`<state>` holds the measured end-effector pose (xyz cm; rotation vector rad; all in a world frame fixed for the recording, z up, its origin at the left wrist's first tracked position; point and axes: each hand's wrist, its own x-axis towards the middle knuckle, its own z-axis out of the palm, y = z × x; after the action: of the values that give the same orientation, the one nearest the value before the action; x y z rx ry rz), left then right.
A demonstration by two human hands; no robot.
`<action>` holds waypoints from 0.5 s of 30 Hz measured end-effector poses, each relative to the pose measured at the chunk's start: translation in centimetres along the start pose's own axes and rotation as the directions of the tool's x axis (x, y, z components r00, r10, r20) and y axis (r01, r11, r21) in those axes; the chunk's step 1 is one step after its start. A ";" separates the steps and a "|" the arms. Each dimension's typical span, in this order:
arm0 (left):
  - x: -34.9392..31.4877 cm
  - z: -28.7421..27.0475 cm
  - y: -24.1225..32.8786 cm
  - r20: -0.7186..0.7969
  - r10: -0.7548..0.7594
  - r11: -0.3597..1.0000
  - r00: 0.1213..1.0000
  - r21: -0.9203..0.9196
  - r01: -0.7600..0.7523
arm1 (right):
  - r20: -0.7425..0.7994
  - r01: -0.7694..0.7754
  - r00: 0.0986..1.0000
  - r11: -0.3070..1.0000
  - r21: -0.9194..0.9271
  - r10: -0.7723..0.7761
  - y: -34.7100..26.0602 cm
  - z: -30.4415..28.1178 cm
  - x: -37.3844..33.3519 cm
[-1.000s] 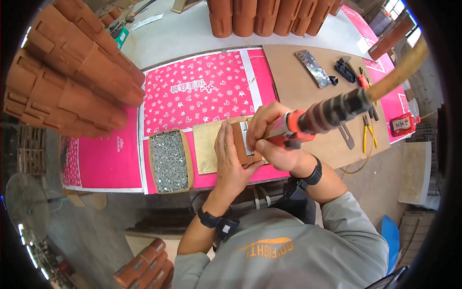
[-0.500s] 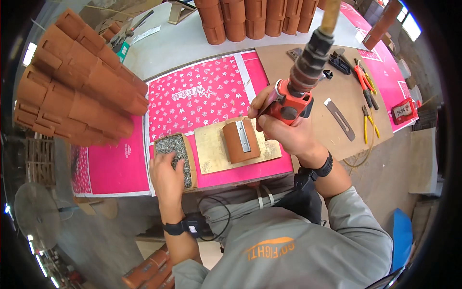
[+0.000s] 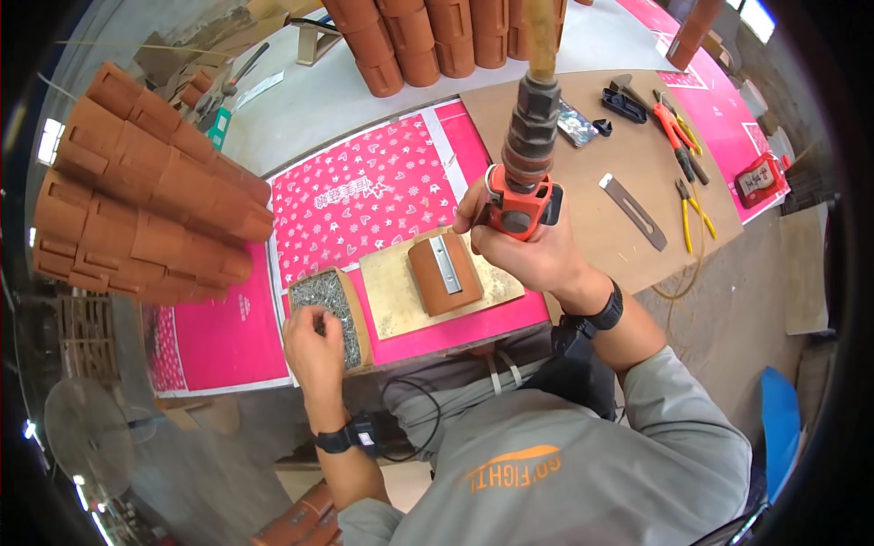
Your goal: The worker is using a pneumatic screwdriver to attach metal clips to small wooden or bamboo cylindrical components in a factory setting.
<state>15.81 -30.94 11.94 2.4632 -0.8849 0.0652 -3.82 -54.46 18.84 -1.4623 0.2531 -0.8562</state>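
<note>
My left hand (image 3: 314, 357) is at the near left part of a cardboard box (image 3: 362, 338) full of small metal fasteners (image 3: 320, 289). Its fingers are curled together, and anything between them is too small or hidden to name. My right hand (image 3: 533, 250) grips a red power tool (image 3: 517, 207) with a dark ribbed upper body and a tan length above it. The tool is raised in front of the work piece. That piece is a curved brown terracotta-coloured block (image 3: 458, 293) with a silver metal strip (image 3: 445, 264) on its top, resting on a pale wooden board (image 3: 401, 318).
Tall stacks of brown ridged pieces (image 3: 155, 191) stand at the left, more (image 3: 451, 36) at the far side. On brown cardboard (image 3: 583, 173) at the right lie red-handled pliers (image 3: 672, 127), yellow-handled pliers (image 3: 694, 214) and a slotted metal plate (image 3: 633, 214). A red container (image 3: 761, 179) stands at the edge.
My left hand's fingers, spread over the fasteners before, have drawn together and curled. The tool in my right hand has tilted more upright. The whole view has shifted slightly.
</note>
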 end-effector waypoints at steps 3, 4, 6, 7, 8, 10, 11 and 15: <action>-0.2 0.2 -0.2 -0.112 0.000 1.000 0.994 -0.005 0.000 | -0.007 0.004 1.000 0.999 0.051 -0.003 0.2 -0.3 0.0; -0.3 0.1 0.0 -0.111 0.002 1.000 0.994 -0.005 -0.003 | 0.018 -0.012 1.000 0.998 0.060 0.011 0.3 -0.5 0.0; -0.5 -0.2 0.4 -0.039 -0.155 0.959 0.987 -0.246 0.141 | -0.004 0.023 1.000 0.999 0.046 -0.023 0.3 -0.3 0.1; -0.6 0.2 0.3 -0.038 -0.154 0.959 0.987 -0.245 0.140 | -0.025 0.056 0.998 0.998 0.032 -0.056 0.2 -0.2 0.1; -0.7 0.7 0.1 -0.020 -0.124 0.872 0.992 -0.480 0.099 | -0.026 0.056 0.998 0.998 0.033 -0.055 0.1 -0.2 0.2; -1.1 0.9 0.9 -0.014 -0.098 0.728 0.995 -0.682 0.062 | 0.000 0.043 0.999 0.993 0.113 -0.043 -0.4 0.1 0.5; -1.5 1.3 2.0 0.088 -0.055 0.644 0.995 -0.758 0.102 | 0.003 0.042 0.999 0.992 0.115 -0.042 -0.9 0.2 0.6; -2.9 3.1 7.3 0.282 0.086 0.448 0.955 -0.867 0.216 | -0.025 -0.052 0.998 0.972 0.227 0.059 -2.4 0.2 1.2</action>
<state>8.70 -35.50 11.94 1.4621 -0.6567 -0.6636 -3.67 -54.82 21.49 -1.2243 0.2115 -0.8349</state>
